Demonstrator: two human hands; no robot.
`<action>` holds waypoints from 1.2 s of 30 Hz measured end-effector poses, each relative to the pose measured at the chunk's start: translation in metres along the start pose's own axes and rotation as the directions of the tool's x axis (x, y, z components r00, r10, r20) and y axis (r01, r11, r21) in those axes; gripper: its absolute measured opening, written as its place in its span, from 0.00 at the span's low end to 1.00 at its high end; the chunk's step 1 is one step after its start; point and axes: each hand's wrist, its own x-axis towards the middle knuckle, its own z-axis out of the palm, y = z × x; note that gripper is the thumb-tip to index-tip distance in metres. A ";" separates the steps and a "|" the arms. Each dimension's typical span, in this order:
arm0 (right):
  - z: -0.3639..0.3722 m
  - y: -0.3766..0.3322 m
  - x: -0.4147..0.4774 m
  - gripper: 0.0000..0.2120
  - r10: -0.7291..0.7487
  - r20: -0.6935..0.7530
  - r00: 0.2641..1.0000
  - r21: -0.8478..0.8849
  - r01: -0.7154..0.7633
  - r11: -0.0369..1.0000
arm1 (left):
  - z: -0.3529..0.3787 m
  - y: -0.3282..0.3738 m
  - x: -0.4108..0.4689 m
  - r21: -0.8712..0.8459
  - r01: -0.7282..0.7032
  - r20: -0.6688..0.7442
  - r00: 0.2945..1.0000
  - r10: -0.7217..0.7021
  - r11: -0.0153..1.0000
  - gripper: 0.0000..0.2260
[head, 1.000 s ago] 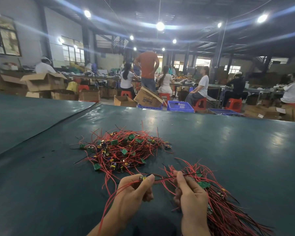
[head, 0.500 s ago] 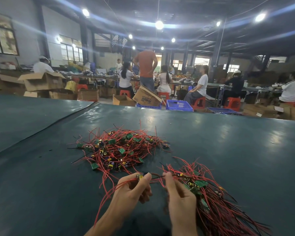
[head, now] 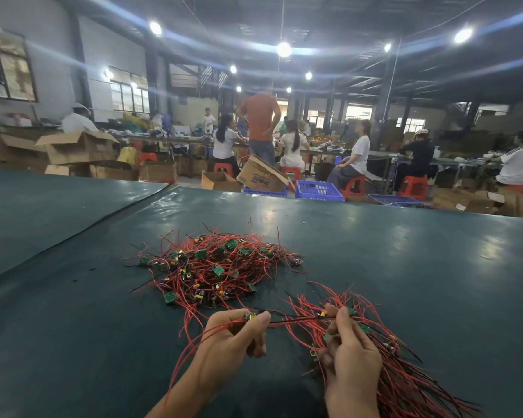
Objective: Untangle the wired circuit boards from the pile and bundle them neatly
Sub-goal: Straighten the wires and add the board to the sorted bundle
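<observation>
The left hand pinches a small circuit board between thumb and forefinger, with the other fingers curled under. The board's red wires loop down past the wrist toward the near edge of the tabletop. The right hand is closed around the head of a bundle of red and black wires, and green boards show between its fingers. A thin black wire runs nearly straight from the board in the left hand to the fingertips of the right hand.

The bundle fans out from the right hand toward the near right corner of the tabletop and lies flat there. Beyond both hands, about the middle of the dark green tabletop, sits the pile, a loose tangle of red wires dotted with small green boards and yellow parts. It lies apart from the bundle, though a few stray red wires from each reach close to one another.

Past the far edge, people sit on red stools at long benches. Open cardboard boxes and blue crates stand around them.
</observation>
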 end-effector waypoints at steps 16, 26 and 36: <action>0.008 0.007 -0.025 0.34 0.014 0.408 0.913 -0.072 0.017 0.997 | -0.006 0.003 0.006 -0.642 0.238 -0.100 0.916 -0.388 0.729 0.18; 0.014 0.008 -0.042 0.17 0.167 0.572 0.803 -0.332 0.041 0.942 | 0.000 0.005 -0.001 -0.238 0.545 0.303 0.828 -0.472 0.804 0.19; 0.016 0.013 -0.034 0.05 0.296 0.393 0.871 -0.190 -0.238 0.953 | 0.001 -0.002 0.004 -0.205 0.601 0.179 0.799 -0.575 0.772 0.23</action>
